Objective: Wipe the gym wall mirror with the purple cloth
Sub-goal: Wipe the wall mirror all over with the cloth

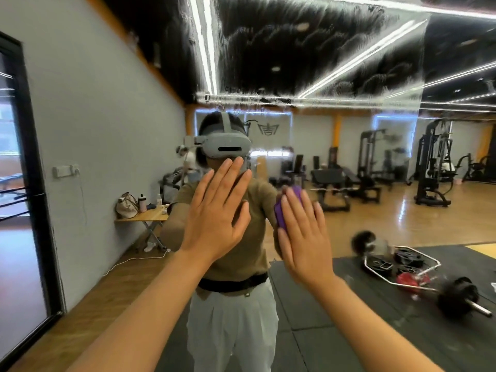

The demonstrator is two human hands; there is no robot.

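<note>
— Where are the hands?
— Both arms reach forward to the large smeared wall mirror (335,63). The left hand (214,213) lies flat on the glass, fingers spread, holding nothing.
— And the cloth?
— The right hand (303,237) presses the small folded purple cloth (281,210) against the mirror, fingers extended over it.

views: one, head-worn | faces: straight at the wall mirror (349,76) | range: close, within arm's reach | frame: wide-angle, both forearms entering from the bottom edge
</note>
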